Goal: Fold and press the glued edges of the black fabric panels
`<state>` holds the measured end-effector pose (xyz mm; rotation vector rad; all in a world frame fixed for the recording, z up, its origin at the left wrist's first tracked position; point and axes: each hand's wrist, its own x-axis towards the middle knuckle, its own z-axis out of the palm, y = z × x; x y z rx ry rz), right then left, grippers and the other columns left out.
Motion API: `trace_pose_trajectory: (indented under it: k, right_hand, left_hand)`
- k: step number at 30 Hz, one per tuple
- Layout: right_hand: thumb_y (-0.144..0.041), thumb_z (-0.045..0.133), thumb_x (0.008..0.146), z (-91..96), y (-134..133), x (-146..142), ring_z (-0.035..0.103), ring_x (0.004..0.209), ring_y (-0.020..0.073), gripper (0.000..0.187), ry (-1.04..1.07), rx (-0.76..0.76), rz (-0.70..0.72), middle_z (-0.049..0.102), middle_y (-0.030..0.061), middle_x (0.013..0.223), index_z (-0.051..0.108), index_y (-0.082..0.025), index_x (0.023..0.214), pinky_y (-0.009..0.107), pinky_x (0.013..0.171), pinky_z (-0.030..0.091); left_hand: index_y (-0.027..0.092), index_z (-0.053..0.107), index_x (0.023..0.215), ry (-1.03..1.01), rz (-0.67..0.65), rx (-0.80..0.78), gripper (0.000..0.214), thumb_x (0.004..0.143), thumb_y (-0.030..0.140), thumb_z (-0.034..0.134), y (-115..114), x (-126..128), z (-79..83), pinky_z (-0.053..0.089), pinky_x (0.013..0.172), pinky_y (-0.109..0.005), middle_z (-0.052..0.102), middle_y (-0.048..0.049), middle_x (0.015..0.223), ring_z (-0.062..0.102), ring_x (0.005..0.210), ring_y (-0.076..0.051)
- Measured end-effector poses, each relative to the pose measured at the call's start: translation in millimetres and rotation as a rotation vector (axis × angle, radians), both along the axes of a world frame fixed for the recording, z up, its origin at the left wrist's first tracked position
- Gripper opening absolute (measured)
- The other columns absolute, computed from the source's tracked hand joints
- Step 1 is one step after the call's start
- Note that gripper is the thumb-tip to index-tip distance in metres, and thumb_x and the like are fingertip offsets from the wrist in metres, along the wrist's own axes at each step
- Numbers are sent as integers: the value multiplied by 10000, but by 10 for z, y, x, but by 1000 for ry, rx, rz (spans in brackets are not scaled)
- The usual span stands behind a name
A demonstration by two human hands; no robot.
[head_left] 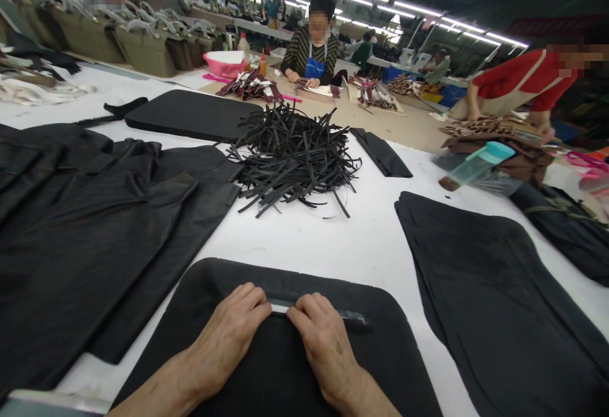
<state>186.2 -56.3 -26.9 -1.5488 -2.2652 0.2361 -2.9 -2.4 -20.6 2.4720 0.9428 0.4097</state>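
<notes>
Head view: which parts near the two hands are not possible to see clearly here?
- Fingertips of left hand and right hand: curled down onto the strip, so the grip is hidden.
- Middle of the strip: covered by both hands.
- Near edge of the black panel: cut off by the bottom edge.
- Single strips in the strip pile: too tangled to separate.

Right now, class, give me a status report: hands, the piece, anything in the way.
Left hand and right hand press a strip onto the black panel. Strip pile beyond, apart.
</notes>
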Motion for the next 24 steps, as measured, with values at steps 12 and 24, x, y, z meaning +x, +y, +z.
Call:
trace_pose_trajectory:
  k: [12, 24]
  right_hand:
    - [-102, 400, 913, 39, -30, 99, 452, 770, 207, 237, -146, 41, 189, 545, 86, 884, 547, -85, 1098, 339, 673, 399]
    - [-98, 461, 891, 51, -65, 190, 467, 774, 197, 199, -239, 65, 213, 559, 75, 898, 558, -89, 1064, 330, 677, 415]
  left_hand:
    - [103, 553, 1068, 181, -219, 447, 284, 833, 20, 416, -41, -85, -65, 425, 776, -325, 577, -73, 953, 491, 849, -193]
    - [77, 621, 1069, 298, -52, 681, 342, 831, 123, 379, -288, 89, -205, 338, 915, -374, 626, -109, 994, 510, 946, -248]
